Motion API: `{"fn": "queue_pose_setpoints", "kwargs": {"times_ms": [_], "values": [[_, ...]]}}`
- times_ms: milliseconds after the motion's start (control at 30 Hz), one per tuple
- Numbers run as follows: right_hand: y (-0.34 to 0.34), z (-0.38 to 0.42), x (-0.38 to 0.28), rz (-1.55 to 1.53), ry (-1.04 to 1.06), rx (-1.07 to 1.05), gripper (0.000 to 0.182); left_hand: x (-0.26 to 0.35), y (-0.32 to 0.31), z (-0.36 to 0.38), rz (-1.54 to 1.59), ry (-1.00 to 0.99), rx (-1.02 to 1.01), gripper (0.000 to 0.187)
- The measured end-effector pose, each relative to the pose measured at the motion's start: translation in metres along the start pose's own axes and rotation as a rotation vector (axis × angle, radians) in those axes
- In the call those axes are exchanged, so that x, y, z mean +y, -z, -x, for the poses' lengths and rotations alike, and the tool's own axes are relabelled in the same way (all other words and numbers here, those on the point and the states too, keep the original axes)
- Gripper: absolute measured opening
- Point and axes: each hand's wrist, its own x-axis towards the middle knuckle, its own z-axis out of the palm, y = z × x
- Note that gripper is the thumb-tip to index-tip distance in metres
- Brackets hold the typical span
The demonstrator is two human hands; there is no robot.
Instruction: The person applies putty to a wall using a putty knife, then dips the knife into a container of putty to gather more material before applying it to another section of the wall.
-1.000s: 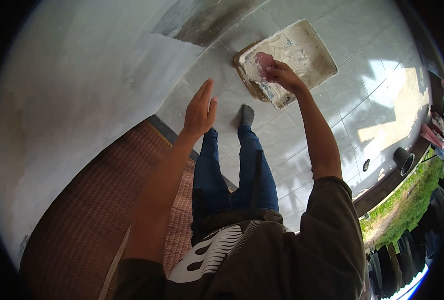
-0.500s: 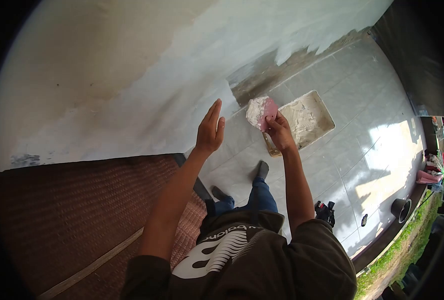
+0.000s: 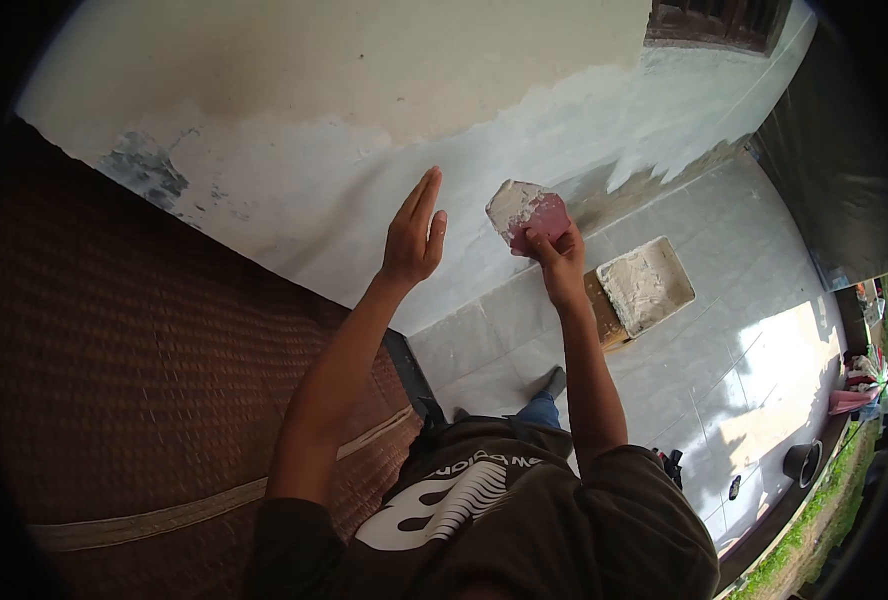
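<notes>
My right hand (image 3: 562, 268) pinches a flat pink putty scraper (image 3: 546, 222) by its lower edge. White putty (image 3: 512, 204) coats the scraper's upper left part. To the left, my left hand (image 3: 414, 235) is raised in front of the wall (image 3: 434, 100), fingers straight and thumb apart, with nothing in it. Below and right of the right hand, a rectangular tub (image 3: 691, 292) of white putty rests on a brownish box-like support (image 3: 606, 308), partly hidden behind my forearm.
A brown woven panel (image 3: 144, 360) fills the left side. Grey tiles (image 3: 474, 345) cover the floor, with a dark bucket (image 3: 802, 462) and a small dark object (image 3: 735, 487) at the right. A window frame (image 3: 719, 22) shows at the top.
My view has swung up and left, showing more wall and the window frame. Both hands are raised higher against the wall, the right still holding the putty scraper.
</notes>
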Motion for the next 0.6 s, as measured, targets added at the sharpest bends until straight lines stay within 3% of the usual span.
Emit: {"fn": "queue_pose_setpoints", "kwargs": {"times_ms": [133, 233, 433, 600], "values": [[-0.061, -0.007, 0.015, 0.171, 0.272, 0.041, 0.031, -0.017, 0.071, -0.012, -0.149, -0.152, 0.035, 0.054], [-0.109, -0.019, 0.015, 0.766, 0.857, 0.210, 0.043, -0.031, 0.130, -0.032, -0.344, -0.253, 0.027, 0.058], [-0.166, -0.075, 0.052, 0.957, 1.021, 0.393, 0.060, -0.074, 0.218, -0.075, -0.689, -0.467, -0.041, 0.066], [-0.187, -0.111, 0.085, 1.065, 1.048, 0.466, 0.057, -0.099, 0.230, -0.079, -0.817, -0.498, -0.114, 0.068]]}}
